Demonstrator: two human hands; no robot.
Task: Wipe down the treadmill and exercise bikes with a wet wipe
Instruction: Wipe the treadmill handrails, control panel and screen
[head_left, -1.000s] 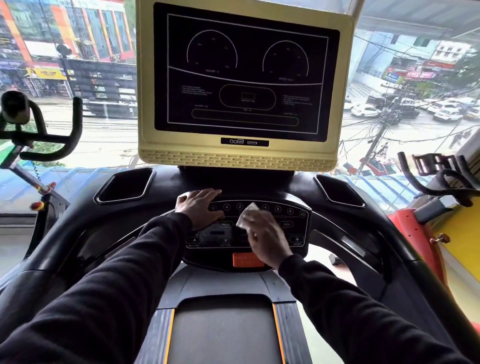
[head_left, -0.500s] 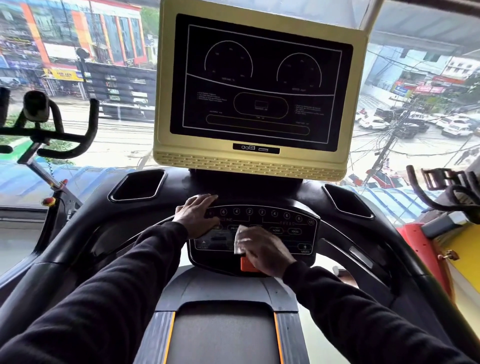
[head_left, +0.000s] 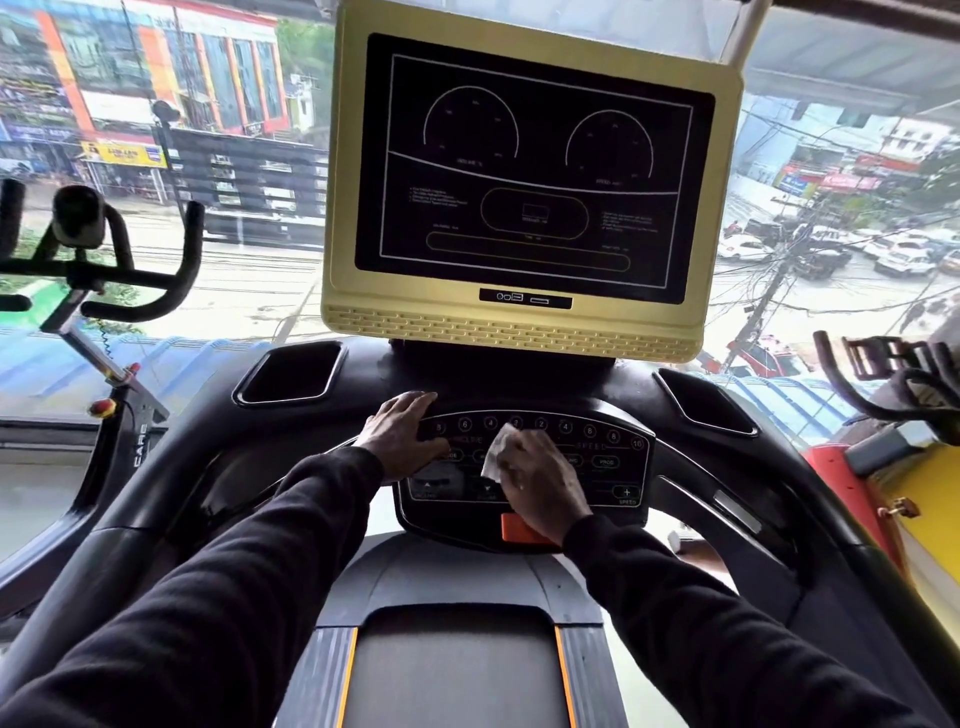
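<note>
I stand on a black treadmill whose button panel (head_left: 613, 457) sits below a yellow-framed dark screen (head_left: 530, 171). My right hand (head_left: 540, 483) presses a white wet wipe (head_left: 496, 449) flat against the middle of the panel; part of the wipe sticks out past my fingers at the upper left. My left hand (head_left: 402, 434) rests with straight fingers on the panel's upper left edge. An orange tab (head_left: 514, 527) shows at the panel's bottom, partly under my right wrist. Exercise bike handlebars stand on the left (head_left: 104, 270) and on the right (head_left: 883, 384).
Two cup recesses (head_left: 291, 374) (head_left: 706, 405) flank the console. The treadmill belt (head_left: 457, 675) runs below between orange stripes. A red and yellow bike frame (head_left: 852, 499) crowds the right side. A large window with a street view lies ahead.
My right hand has slid the wipe up the panel from just above the orange tab toward the number buttons. My left hand has stayed on the panel's left edge.
</note>
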